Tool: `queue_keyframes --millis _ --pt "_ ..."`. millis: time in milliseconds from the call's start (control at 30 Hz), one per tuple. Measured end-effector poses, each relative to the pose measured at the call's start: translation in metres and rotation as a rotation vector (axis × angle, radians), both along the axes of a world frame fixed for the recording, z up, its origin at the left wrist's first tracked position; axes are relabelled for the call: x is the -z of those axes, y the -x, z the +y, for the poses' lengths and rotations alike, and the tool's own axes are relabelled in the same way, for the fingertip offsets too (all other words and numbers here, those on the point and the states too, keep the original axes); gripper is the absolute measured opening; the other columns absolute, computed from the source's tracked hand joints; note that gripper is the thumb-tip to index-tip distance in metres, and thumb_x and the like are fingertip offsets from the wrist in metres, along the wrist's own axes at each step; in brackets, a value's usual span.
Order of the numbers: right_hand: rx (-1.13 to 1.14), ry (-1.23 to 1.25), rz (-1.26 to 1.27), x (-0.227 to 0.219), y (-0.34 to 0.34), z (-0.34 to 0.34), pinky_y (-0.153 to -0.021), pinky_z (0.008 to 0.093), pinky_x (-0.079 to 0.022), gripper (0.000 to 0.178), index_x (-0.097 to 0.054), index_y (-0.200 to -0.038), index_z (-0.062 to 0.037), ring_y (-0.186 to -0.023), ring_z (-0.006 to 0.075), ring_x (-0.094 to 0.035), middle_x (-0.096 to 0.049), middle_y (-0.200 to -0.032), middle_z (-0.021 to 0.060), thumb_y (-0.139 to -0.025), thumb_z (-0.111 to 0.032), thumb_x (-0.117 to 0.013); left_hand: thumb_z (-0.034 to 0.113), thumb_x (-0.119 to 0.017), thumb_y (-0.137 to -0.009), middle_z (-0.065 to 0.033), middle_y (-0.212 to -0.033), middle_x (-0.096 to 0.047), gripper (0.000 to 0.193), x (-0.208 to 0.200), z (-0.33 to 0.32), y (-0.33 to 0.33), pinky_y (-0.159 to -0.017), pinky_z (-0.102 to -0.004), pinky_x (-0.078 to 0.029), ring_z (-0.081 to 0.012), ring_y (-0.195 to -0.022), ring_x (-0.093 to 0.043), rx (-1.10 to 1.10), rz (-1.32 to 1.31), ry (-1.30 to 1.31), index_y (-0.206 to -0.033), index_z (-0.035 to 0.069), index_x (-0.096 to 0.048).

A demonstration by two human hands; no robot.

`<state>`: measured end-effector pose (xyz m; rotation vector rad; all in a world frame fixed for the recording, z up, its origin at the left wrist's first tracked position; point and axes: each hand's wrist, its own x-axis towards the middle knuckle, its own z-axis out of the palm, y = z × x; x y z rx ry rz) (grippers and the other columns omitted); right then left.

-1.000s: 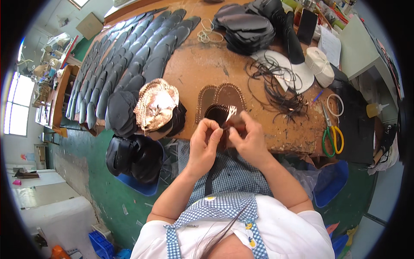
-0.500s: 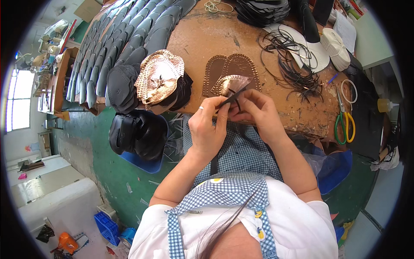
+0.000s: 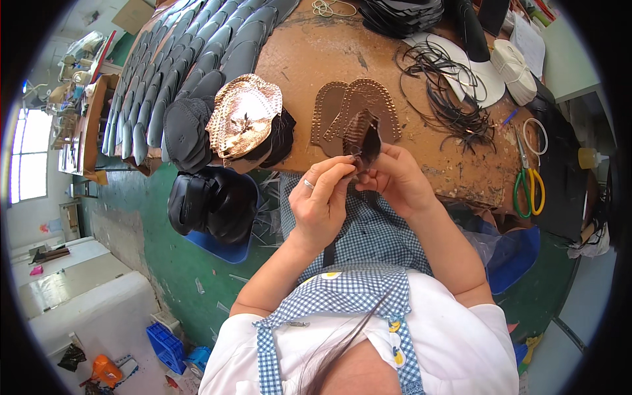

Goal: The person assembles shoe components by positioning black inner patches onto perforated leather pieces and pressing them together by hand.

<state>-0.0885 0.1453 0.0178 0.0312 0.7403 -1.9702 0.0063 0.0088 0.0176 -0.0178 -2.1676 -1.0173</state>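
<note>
Left hand [image 3: 320,197] and right hand [image 3: 403,183], fingers nearly closed, pinch dark piece [image 3: 361,136] by its lower end, over tabletop [image 3: 296,76] near edge; brown pieces [image 3: 327,108] lie just beyond.

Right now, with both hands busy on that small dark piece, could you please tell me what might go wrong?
The small dark piece is pinched at its near end between the left hand and right hand, so it might twist or slip. The scissors lie near the edge of the table and might fall if bumped. The copper-topped stack also sits by the edge and could perhaps slide off.
</note>
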Motion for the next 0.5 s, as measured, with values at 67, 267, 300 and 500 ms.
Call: queue_keyframes --millis 67,267,300,500 --pt "0.194 -0.292 0.418 -0.003 -0.009 -0.010 -0.065 0.0275 -0.059 0.007 -0.064 -0.095 -0.0010 -0.070 0.0118 -0.064 -0.065 -0.084 0.0028 -0.090 -0.006 -0.064 -0.007 -0.066 -0.083 -0.0132 -0.097 -0.069 0.015 -0.003 -0.001 0.001 -0.070 -0.0313 -0.056 -0.0256 -0.082 -0.069 0.000 -0.028 -0.022 -0.096 -0.002 -0.065" --pt "0.416 -0.689 1.625 0.000 -0.007 -0.017 -0.062 0.0239 -0.054 0.005 -0.064 -0.093 -0.0002 -0.072 0.0103 -0.065 -0.066 -0.086 0.0036 -0.092 -0.005 -0.063 -0.002 -0.065 -0.088 -0.0124 -0.089 -0.068 0.010 0.003 -0.004 0.001 -0.068 -0.0281 -0.053 -0.0196 -0.075 -0.067 -0.084 -0.158 -0.191 -0.098 -0.003 -0.063" --pt "0.415 -0.687 1.624 -0.002 -0.008 -0.016 -0.062 0.0239 -0.054 0.005 -0.064 -0.093 -0.0002 -0.072 0.0103 -0.065 -0.066 -0.086 0.0036 -0.092 -0.005 -0.063 0.000 -0.064 -0.090 -0.0113 -0.086 -0.068 0.009 0.006 -0.006 0.001 -0.067 -0.0267 -0.052 -0.0165 -0.073 -0.066 -0.107 -0.201 -0.307 -0.099 -0.004 -0.063" --pt "0.113 -0.240 0.534 -0.023 0.000 -0.001 -0.067 0.0231 -0.056 0.016 -0.065 -0.108 0.0019 -0.074 0.0111 -0.066 -0.069 -0.089 0.0074 -0.096 -0.005 -0.058 0.007 -0.064 -0.093 -0.0075 -0.082 -0.068 0.013 -0.001 -0.007 0.001 -0.068 -0.0246 -0.051 -0.0110 -0.073 -0.064 -0.102 -0.221 -0.534 -0.100 -0.004 -0.063"
